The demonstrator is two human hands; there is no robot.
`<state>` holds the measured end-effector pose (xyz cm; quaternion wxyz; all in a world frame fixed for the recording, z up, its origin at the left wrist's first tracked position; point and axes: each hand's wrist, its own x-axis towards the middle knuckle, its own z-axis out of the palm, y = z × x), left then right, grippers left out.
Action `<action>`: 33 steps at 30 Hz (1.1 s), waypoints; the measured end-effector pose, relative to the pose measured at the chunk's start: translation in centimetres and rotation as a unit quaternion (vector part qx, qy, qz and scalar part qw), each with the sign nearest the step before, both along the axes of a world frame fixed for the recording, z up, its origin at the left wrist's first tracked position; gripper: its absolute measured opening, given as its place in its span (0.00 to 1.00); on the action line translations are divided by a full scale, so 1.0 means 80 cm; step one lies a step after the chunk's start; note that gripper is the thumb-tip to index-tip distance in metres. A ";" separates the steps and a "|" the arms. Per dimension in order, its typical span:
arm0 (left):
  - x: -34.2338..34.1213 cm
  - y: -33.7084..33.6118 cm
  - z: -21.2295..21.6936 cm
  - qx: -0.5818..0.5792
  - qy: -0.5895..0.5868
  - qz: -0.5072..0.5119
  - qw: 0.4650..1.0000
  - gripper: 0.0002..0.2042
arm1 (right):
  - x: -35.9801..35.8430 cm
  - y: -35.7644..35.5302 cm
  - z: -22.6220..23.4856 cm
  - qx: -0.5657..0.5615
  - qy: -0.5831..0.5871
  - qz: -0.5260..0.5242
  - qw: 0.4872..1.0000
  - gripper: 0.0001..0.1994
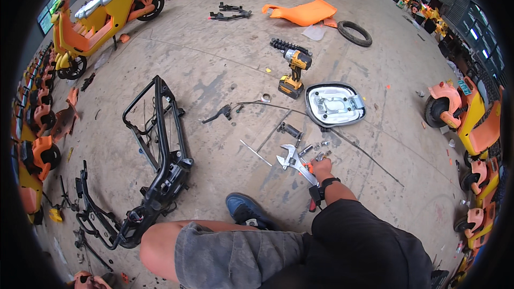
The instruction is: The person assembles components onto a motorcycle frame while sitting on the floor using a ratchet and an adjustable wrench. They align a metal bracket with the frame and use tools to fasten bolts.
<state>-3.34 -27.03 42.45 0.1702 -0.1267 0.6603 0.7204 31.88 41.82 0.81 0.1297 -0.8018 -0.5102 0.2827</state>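
My right hand (322, 169) reaches down to the floor in front of me, a dark band on its wrist. Its fingers are closed at a small metallic piece that they largely cover, too small to name. Just left of the hand lies a large silver adjustable wrench (292, 159), beside an orange-red handle (308, 167) of another tool. A metal socket (305, 150) and several small metal parts are scattered by my fingertips. My left hand is out of view.
A black scooter frame (179, 168) lies at left. Ahead are a yellow cordless impact wrench (296, 64), an upturned seat (335, 122), a brake lever (222, 112) with cable, an orange panel (305, 12) and a tire (354, 34). Yellow-orange scooters (88, 29) stand around the edges.
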 end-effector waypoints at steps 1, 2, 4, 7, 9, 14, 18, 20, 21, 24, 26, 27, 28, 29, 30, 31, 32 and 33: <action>0.000 -0.001 -0.001 0.004 -0.003 0.002 1.000 0.13 | -0.001 -0.001 -0.001 -0.016 0.003 -0.006 1.000 0.30; -0.001 -0.002 -0.001 0.008 -0.006 0.003 1.000 0.13 | -0.002 0.001 -0.007 -0.023 -0.002 -0.005 1.000 0.30; -0.004 0.001 -0.003 0.011 -0.012 -0.002 1.000 0.13 | 0.000 0.008 -0.015 -0.034 -0.015 -0.005 0.999 0.31; -0.001 0.014 0.006 0.004 -0.020 -0.028 0.999 0.12 | 0.000 0.006 -0.006 -0.053 -0.023 -0.001 0.998 0.30; -0.001 0.026 0.015 0.005 -0.031 -0.065 0.997 0.12 | 0.004 0.008 -0.003 -0.050 -0.017 0.011 0.999 0.29; 0.002 0.028 0.012 -0.023 -0.031 -0.021 0.999 0.12 | -0.005 0.008 0.017 -0.017 -0.032 0.074 0.997 0.27; 0.001 0.017 0.005 -0.017 -0.018 -0.027 0.999 0.13 | -0.051 0.017 0.068 -0.018 0.020 0.102 0.994 0.27; -0.001 0.024 0.009 -0.028 -0.024 -0.034 0.999 0.13 | -0.074 0.028 0.082 -0.016 0.020 0.106 0.994 0.27; -0.002 0.030 0.011 -0.034 -0.027 -0.039 0.998 0.13 | -0.080 0.040 0.068 -0.005 0.007 0.112 0.994 0.27; 0.001 0.041 0.017 -0.026 -0.025 -0.027 0.999 0.13 | -0.105 0.053 0.047 0.005 -0.026 0.112 0.993 0.27; -0.001 0.044 0.014 -0.020 -0.017 -0.038 0.999 0.12 | -0.120 0.058 0.046 -0.007 -0.033 0.104 0.994 0.27; -0.002 0.046 0.016 -0.020 -0.014 -0.042 0.999 0.12 | -0.122 0.059 0.040 -0.014 -0.022 0.097 0.995 0.27; -0.003 0.050 0.023 -0.019 -0.023 -0.079 0.996 0.11 | -0.122 0.060 0.035 -0.023 -0.011 0.090 0.996 0.26; -0.004 0.053 0.028 -0.032 -0.021 -0.074 0.997 0.11 | -0.127 0.059 0.029 -0.031 0.000 0.082 0.996 0.26; -0.004 0.058 0.027 -0.041 -0.021 -0.070 0.997 0.11 | -0.130 0.056 0.035 -0.028 -0.003 0.077 0.997 0.24; -0.004 0.064 0.027 -0.050 -0.022 -0.066 0.996 0.11 | -0.132 0.056 0.032 -0.030 -0.007 0.083 0.996 0.24; 0.000 0.070 0.030 -0.066 -0.019 -0.048 0.996 0.10 | -0.133 0.057 0.026 -0.032 -0.011 0.090 0.995 0.24; 0.002 0.076 0.030 -0.077 -0.021 -0.031 0.996 0.10 | -0.132 0.059 0.024 -0.034 -0.016 0.094 0.995 0.24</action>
